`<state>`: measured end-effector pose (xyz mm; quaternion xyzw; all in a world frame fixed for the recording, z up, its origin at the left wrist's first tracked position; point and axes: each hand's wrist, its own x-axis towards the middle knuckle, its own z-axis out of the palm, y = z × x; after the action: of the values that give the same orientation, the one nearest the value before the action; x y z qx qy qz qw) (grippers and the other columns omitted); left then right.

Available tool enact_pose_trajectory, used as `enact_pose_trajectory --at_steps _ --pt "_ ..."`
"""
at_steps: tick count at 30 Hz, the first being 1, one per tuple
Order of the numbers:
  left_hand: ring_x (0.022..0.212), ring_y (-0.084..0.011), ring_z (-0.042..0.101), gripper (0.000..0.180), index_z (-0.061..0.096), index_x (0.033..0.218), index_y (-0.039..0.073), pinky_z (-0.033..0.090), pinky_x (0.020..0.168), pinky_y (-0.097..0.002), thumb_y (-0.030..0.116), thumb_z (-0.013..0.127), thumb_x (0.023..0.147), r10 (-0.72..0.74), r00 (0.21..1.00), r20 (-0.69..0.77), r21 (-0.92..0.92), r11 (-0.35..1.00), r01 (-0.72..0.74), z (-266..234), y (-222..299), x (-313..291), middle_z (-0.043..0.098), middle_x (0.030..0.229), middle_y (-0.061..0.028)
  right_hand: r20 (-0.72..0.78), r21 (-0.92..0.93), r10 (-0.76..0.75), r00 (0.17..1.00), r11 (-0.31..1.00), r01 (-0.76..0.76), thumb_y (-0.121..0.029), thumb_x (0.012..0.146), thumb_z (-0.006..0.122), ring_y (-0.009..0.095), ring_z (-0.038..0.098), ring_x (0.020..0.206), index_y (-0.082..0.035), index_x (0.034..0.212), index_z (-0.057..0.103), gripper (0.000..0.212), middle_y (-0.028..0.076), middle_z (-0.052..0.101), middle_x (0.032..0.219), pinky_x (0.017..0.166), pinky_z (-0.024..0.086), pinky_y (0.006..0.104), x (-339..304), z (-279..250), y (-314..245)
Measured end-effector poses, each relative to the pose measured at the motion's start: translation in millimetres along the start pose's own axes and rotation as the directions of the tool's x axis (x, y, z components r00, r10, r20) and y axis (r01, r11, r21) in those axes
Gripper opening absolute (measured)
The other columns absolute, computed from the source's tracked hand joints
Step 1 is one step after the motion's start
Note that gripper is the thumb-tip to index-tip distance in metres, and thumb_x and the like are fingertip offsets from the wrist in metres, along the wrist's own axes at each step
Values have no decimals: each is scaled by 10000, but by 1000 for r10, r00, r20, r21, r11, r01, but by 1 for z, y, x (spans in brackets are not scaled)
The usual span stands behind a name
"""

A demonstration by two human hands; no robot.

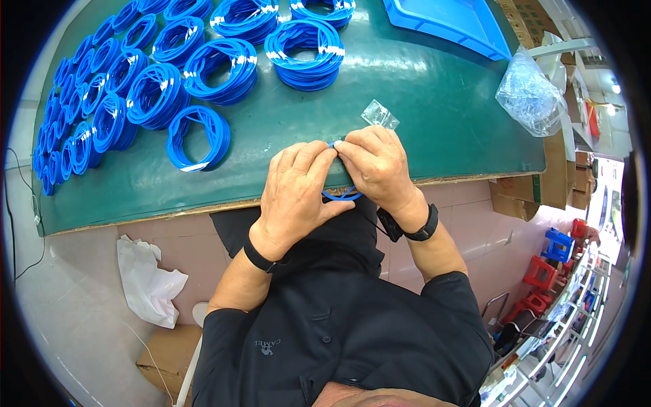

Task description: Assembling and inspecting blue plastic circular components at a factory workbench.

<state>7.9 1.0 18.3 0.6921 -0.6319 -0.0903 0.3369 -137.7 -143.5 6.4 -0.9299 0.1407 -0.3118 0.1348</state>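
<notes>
At the table's near edge, both of my hands are closed on a thin blue coil of cable or tubing. Its lower curve shows below my fingers; most of the rest is hidden. My left hand grips from the left, its thumb pointing across the loop. The fingertips of my right hand pinch the top of the coil, close beside the left fingers. A small clear plastic bag lies just beyond my right hand. Nearest on the left is a loose blue coil with a white band.
Many stacked blue coils stand in rows across the left of the green table. A blue tray is at the far right, with a clear bag of plastic pieces near the right edge. Cardboard boxes and stools stand off to the right.
</notes>
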Motion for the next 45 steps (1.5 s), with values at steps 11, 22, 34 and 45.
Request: enact_pose_trajectory --at_steps 11,22,34,45 --pt "1281 -333 586 849 672 1334 78 461 1082 -476 333 1017 602 1 1000 -5 6 1000 -1 0 0 0 646 1354 -82 -17 10 14 1000 1000 -14 -58 801 812 237 673 931 -67 1011 798 211 15 710 998 795 509 397 1 -1 0" --pt "1284 -336 583 850 672 1333 76 464 1078 -477 340 1016 602 -3 1000 -6 3 1000 3 2 0 -1 644 1360 -84 -33 14 6 999 1000 -5 -64 806 806 240 671 924 -64 1001 793 195 25 701 981 783 511 395 0 1 0" --pt "1284 -345 590 840 680 1320 65 467 1079 -485 402 1001 620 4 1000 -7 17 1000 -4 1 -1 0 649 1360 -93 -73 29 51 996 998 -49 -70 825 815 270 677 935 -69 1039 792 215 46 710 1001 807 518 406 -3 -5 3" --pt "1279 -349 594 836 695 1295 54 475 1080 -488 416 1002 607 13 1000 -7 31 999 -13 0 -2 -1 652 1356 -107 -80 -189 374 924 904 -383 -174 818 859 292 651 1049 -89 1060 746 280 63 701 1130 859 501 435 0 -16 28"
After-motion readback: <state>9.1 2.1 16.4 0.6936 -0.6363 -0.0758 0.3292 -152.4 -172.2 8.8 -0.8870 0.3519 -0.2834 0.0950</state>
